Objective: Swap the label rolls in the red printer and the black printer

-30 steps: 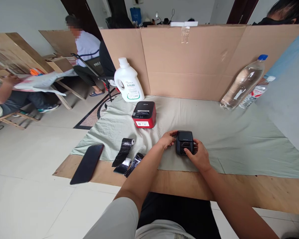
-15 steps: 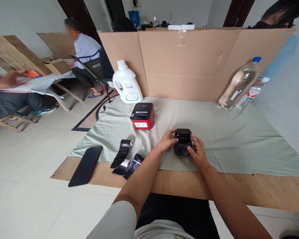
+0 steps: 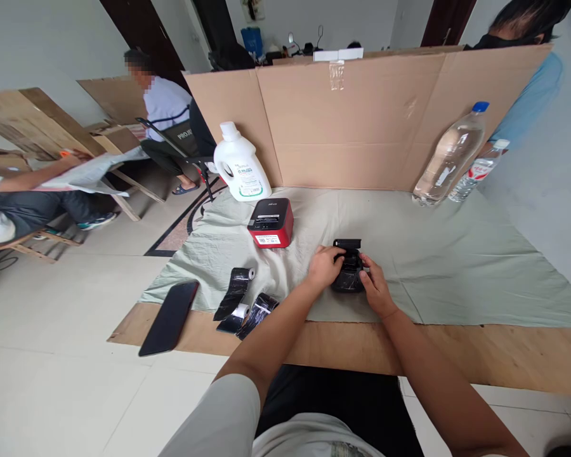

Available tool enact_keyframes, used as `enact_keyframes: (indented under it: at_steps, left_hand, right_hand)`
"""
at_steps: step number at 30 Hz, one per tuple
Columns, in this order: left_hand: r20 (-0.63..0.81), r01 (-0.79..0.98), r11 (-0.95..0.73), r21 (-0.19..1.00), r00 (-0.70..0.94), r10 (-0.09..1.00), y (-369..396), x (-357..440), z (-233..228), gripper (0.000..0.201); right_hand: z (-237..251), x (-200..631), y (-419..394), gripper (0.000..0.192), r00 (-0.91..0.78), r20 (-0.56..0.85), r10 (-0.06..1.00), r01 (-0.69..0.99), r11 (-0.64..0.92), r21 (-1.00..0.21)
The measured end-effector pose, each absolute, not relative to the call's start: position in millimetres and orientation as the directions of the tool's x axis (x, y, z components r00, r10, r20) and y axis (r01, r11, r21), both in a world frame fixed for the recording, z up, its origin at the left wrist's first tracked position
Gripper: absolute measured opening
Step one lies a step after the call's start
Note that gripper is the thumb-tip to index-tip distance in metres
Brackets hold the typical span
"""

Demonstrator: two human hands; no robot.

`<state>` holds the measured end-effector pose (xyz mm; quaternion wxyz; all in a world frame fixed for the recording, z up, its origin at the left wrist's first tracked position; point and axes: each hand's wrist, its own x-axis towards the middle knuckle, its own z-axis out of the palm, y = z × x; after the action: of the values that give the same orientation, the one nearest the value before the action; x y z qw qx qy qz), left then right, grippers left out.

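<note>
Both hands on a small black printer (image 3: 347, 274) sitting on the grey-green cloth (image 3: 457, 266), near the front middle of the bench (image 3: 504, 362). Its lid stands open, tilted up at the far side.

Left hand (image 3: 324, 266): curled against the printer's left side, fingers reaching over the top into the open part. Grip narrow, closed on the printer's body.

Right hand (image 3: 374, 289): against the printer's right front corner, fingers bent around its edge, thumb toward the open part. Grip also closed on the printer.

Further left and back, a red-and-black printer (image 3: 271, 222) sits apart on the cloth. Behind it, a white jug (image 3: 240, 164) stands upright against the cardboard screen (image 3: 361, 120).

Front left, three paper rolls wrapped in black (image 3: 242, 298) lie close together at the cloth's edge, one partly unrolled. A black phone (image 3: 169, 309) lies flat just beyond them, half on cloth, half on bare wood.

Far right corner: a large clear bottle (image 3: 450, 155) with blue cap leans against the screen, a smaller bottle (image 3: 476, 171) beside it.

Other people: one seated far left behind the screen, another's arm at the left edge, one in blue behind the right end of the screen.
</note>
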<state>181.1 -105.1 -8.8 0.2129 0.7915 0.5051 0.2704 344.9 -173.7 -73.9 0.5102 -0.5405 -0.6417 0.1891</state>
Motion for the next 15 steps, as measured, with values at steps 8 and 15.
enact_keyframes:
  at_steps: [8, 15]
  left_hand:
    - [-0.025, 0.797, -0.484, 0.361, 0.527, 0.85, -78, 209, 14, 0.01]
    - [0.009, 0.734, -0.387, 0.558, 0.461, 0.888, -64, 218, -2, 0.03]
  right_hand:
    - [-76, 344, -172, 0.052, 0.206, 0.376, 0.903, 0.406, 0.271, -0.873]
    - [-76, 344, -171, 0.053, 0.22, 0.381, 0.898, 0.43, 0.262, -0.864]
